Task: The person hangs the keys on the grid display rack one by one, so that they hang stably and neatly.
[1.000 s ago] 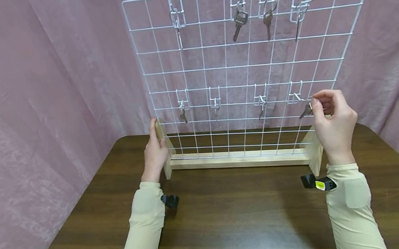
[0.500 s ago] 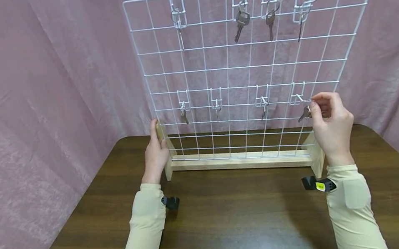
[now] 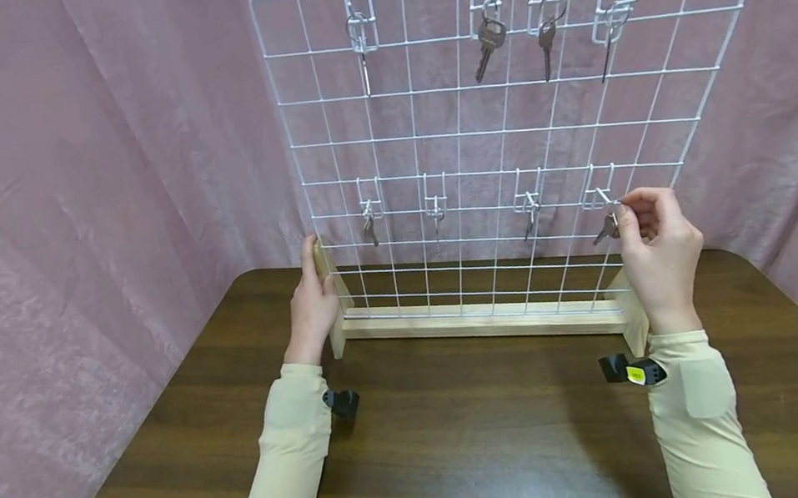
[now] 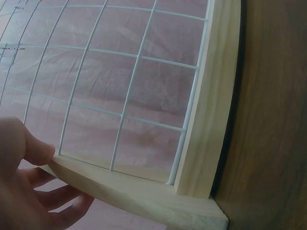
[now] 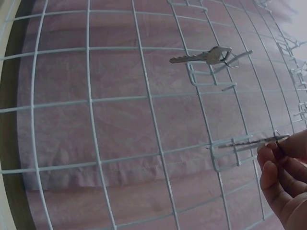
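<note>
In the head view my left hand (image 3: 310,309) grips the left wooden side piece (image 3: 338,339) of a stand that holds a white wire grid (image 3: 460,135) upright. The left wrist view shows thumb and fingers on opposite faces of that pale wooden side (image 4: 120,194). My right hand (image 3: 661,256) pinches the ring of a silver key (image 3: 604,230) at the lower row's rightmost white hook (image 3: 598,196). Seen from the right wrist, the key (image 5: 249,142) points along the hook (image 5: 216,165); whether the ring is over the hook's prong, I cannot tell.
Keys on rings hang from the upper-row hooks, one key (image 3: 490,37) near the middle. Others, such as this key (image 3: 369,228), hang on the lower row. A wooden crossbar (image 3: 484,320) spans the stand's base on the brown table (image 3: 470,441). Pink curtain (image 3: 91,155) hangs behind.
My right hand has shifted slightly left, bringing the key closer to the lower-right hook. My left hand stays on the stand's side. The grid's upper right has moved slightly rightward in view.
</note>
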Available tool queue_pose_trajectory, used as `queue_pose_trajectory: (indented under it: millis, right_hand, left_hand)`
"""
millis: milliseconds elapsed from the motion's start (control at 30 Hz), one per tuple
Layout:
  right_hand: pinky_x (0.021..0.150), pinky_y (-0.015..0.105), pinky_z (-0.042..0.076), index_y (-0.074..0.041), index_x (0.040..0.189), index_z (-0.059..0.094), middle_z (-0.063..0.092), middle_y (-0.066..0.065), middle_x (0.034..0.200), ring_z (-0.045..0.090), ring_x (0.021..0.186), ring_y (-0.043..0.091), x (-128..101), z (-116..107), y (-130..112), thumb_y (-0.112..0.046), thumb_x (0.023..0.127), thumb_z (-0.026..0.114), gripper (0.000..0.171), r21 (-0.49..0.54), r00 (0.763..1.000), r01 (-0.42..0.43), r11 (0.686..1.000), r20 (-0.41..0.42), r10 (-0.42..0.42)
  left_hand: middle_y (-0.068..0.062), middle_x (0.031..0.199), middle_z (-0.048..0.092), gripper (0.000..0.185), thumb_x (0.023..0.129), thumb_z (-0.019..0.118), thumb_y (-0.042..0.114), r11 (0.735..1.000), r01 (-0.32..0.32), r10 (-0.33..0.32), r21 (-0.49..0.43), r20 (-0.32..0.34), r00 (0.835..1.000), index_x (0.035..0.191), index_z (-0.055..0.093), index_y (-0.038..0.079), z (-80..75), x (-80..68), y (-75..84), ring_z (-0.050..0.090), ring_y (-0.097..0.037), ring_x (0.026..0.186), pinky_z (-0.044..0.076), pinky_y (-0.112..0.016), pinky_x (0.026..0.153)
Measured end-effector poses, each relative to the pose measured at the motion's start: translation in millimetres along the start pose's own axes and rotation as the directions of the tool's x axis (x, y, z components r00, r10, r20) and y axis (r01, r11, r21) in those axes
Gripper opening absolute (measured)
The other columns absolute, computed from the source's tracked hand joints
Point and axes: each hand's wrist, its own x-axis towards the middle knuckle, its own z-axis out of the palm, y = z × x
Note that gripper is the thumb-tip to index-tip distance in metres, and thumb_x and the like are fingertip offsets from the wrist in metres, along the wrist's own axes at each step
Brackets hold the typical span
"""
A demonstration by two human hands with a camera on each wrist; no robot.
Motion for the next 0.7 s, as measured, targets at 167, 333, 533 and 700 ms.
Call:
queue_pose_trajectory:
  millis: [167, 333, 533, 700]
  right_hand:
    - [0.06, 0.002, 0.04, -0.004, 0.096, 0.065, 0.055, -0.035, 0.078, 0.052, 0.063, -0.018, -1.2, 1.9, -2.4, -0.001, 0.091, 0.06, 0.008, 0.01, 1.0, -0.018, 1.0, 0.007, 0.018]
    - [0.062, 0.001, 0.041, 0.005, 0.101, 0.063, 0.054, -0.036, 0.079, 0.051, 0.065, -0.019, -1.9, 1.1, -3.9, -0.003, 0.092, 0.059, 0.012, 0.0, 0.999, -0.018, 1.0, 0.031, 0.018]
    - [0.062, 0.001, 0.041, 0.007, 0.103, 0.063, 0.054, -0.036, 0.08, 0.052, 0.065, -0.018, -2.0, -0.5, -3.4, -0.003, 0.092, 0.061, 0.016, 0.002, 0.998, -0.018, 1.0, 0.055, 0.018]
    - [0.062, 0.001, 0.041, 0.007, 0.103, 0.064, 0.055, -0.034, 0.08, 0.053, 0.064, -0.017, -1.1, -1.4, -3.5, -0.002, 0.091, 0.061, 0.015, 0.002, 0.997, -0.018, 1.0, 0.069, 0.018]
  left_hand:
    - [-0.03, 0.139, 0.048, 0.068, 0.1, 0.045, 0.009, 1.0, 0.001, -0.001, -0.01, 0.001, 1.0, 0.151, 0.011, 0.04, -0.9, -1.4, 0.8, 0.065, -0.048, 0.096, 0.054, -0.055, 0.073]
    - [-0.03, 0.14, 0.047, 0.069, 0.1, 0.045, 0.009, 1.0, -0.002, 0.002, -0.015, 0.002, 1.0, 0.151, 0.01, 0.04, -1.3, -1.4, 2.6, 0.065, -0.048, 0.096, 0.054, -0.055, 0.073]
    - [-0.03, 0.138, 0.049, 0.069, 0.1, 0.044, 0.008, 1.0, -0.006, 0.006, -0.011, 0.0, 1.0, 0.152, 0.01, 0.04, -1.1, -1.5, 2.2, 0.065, -0.046, 0.092, 0.054, -0.053, 0.071]
    - [-0.03, 0.138, 0.049, 0.069, 0.1, 0.044, 0.009, 1.0, 0.008, -0.008, -0.013, 0.0, 1.0, 0.152, 0.01, 0.04, -1.2, -2.5, 2.1, 0.065, -0.046, 0.094, 0.054, -0.054, 0.072]
